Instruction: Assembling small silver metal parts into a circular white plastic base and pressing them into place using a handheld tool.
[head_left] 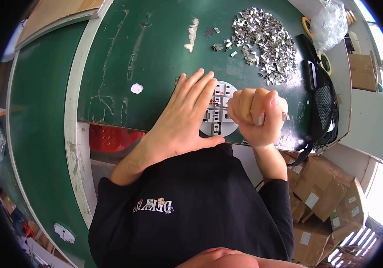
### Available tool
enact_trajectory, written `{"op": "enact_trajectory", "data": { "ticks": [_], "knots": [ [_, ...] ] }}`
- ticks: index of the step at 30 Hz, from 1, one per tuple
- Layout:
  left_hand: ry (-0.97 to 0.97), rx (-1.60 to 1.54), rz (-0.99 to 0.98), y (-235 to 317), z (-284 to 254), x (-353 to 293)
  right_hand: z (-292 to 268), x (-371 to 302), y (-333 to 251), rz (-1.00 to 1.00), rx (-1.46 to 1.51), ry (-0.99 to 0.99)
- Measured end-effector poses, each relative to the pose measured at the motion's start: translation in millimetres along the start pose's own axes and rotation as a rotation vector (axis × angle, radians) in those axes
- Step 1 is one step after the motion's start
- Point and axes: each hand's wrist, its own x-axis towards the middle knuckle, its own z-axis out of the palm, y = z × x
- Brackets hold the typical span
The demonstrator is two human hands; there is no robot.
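Note:
A round grey plate [228, 128] with raised blocks and rectangular slots lies near the table's front edge. Small metal parts seem to sit in some slots. My left hand [178, 109] is open, its fingers stretched forward and its palm down, covering the plate's left side. Over the right side of the plate, my right hand [258, 114] is closed in a fist. Whatever it holds, if anything, is hidden by the fingers. Ahead to the right, a pile of small shiny metal clips [267, 42] is spread on the green table [164, 58].
A black mesh bag [323, 107] lies along the table's right edge, with a clear plastic bag [329, 27] and tape rolls beyond it. Cardboard boxes [325, 192] are stacked at the lower right. A red plastic thing [111, 138] shows below the table's front edge.

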Motion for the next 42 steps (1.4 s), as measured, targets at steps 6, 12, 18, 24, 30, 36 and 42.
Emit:
{"op": "enact_trajectory", "data": {
  "ticks": [6,12,18,24,30,36,42],
  "knots": [
    [-0.027,0.051,0.02,-4,2,0,1,-5,20,-0.084,0.011,0.018],
    [-0.009,0.029,0.004,-3,-3,-3,-1,1,13,-0.049,-0.201,-0.022],
    [0.384,0.067,-0.223,-5,-67,-25,-32,-5,-21,-0.279,0.203,0.012],
    [0.872,1.315,-0.957,-58,-165,-67,-35,-9,-19,-0.195,0.148,0.069],
    [0.553,0.673,-0.413,-21,-105,7,-34,-18,-11,-0.133,0.021,0.055],
    [0.073,0.101,0.12,-10,7,22,-26,-20,1,-0.027,0.126,0.112],
    [0.017,0.208,0.178,-1,30,20,-30,-35,25,0.225,0.516,0.267]
  ]
}}
